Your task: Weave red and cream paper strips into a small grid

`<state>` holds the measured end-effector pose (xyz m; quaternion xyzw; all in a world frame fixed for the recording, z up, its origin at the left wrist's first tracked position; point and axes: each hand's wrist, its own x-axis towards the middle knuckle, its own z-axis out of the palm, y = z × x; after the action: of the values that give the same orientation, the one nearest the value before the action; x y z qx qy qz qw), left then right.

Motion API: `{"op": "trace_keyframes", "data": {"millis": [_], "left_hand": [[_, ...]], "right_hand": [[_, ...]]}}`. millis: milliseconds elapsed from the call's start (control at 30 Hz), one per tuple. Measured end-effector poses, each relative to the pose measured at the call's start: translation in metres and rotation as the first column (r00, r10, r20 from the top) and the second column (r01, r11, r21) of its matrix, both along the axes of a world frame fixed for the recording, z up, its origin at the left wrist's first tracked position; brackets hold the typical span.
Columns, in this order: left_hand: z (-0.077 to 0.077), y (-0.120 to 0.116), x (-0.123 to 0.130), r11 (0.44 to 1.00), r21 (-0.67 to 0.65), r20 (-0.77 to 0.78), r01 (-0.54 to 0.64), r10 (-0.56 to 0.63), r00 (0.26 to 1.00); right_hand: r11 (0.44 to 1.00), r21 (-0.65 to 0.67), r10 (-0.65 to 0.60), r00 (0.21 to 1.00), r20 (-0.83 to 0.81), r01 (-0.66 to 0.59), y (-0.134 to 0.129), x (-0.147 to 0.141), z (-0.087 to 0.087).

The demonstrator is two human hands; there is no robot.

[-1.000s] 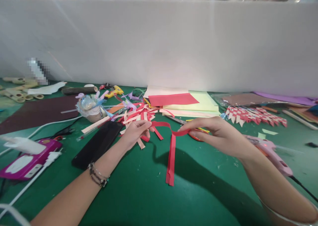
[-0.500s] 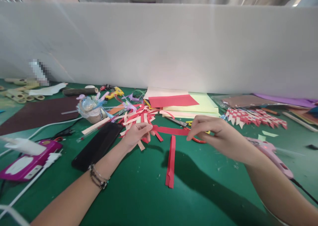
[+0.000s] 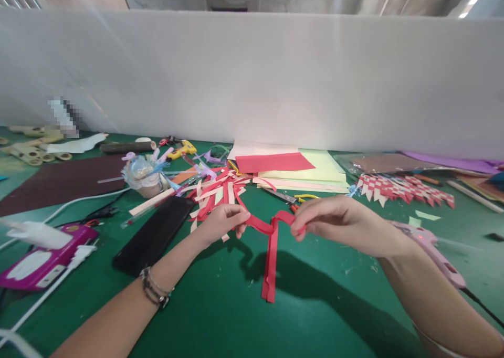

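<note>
Between my two hands a red paper strip [image 3: 260,224] is held by its ends, bent and twisted in the middle. My left hand [image 3: 226,221] pinches its left end; my right hand [image 3: 334,219] pinches the right end between thumb and fingers. Below, other red paper strips [image 3: 270,269] lie lengthwise on the green table, one partly over another, their far end just under the held strip. Behind my left hand is a heap of red and pale pink paper strips [image 3: 214,192]. Scissors [image 3: 285,196] lie behind my right hand, partly hidden by it.
A black phone-like slab [image 3: 153,237] and a magenta power strip [image 3: 51,255] with white cables are at left. Coloured paper sheets [image 3: 326,164] lie at the back. Red checked woven paper pieces [image 3: 405,190] and a pink glue gun [image 3: 433,250] are at right.
Both hands have come slightly lower, and the right hand has shifted a little. The red strip, nearly straight before, now sags and twists in the middle.
</note>
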<state>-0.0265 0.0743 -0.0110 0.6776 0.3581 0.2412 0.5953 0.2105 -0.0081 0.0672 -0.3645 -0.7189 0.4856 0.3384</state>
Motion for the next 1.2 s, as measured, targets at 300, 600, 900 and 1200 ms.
{"op": "trace_keyframes", "data": {"millis": [300, 600, 900, 1200], "left_hand": [[-0.004, -0.003, -0.001, 0.861, 0.506, -0.297, 0.052, 0.118, 0.947], [-0.024, -0.005, 0.007, 0.521, 0.789, -0.521, 0.327, 0.285, 0.804], [-0.024, -0.004, 0.008, 0.51, 0.775, -0.571, 0.374, 0.309, 0.761], [-0.029, -0.001, 0.003, 0.576, 0.792, -0.529, 0.2, 0.486, 0.696]], "right_hand": [[0.695, 0.531, -0.586, 0.81, 0.028, 0.485, -0.003, -0.012, -0.001], [0.887, 0.22, -0.341, 0.897, -0.281, 0.406, -0.023, -0.006, 0.019], [0.924, -0.122, -0.367, 0.93, -0.025, 0.361, 0.018, -0.009, -0.027], [0.922, 0.262, -0.385, 0.749, 0.539, 0.285, 0.032, -0.01, -0.06]]}}
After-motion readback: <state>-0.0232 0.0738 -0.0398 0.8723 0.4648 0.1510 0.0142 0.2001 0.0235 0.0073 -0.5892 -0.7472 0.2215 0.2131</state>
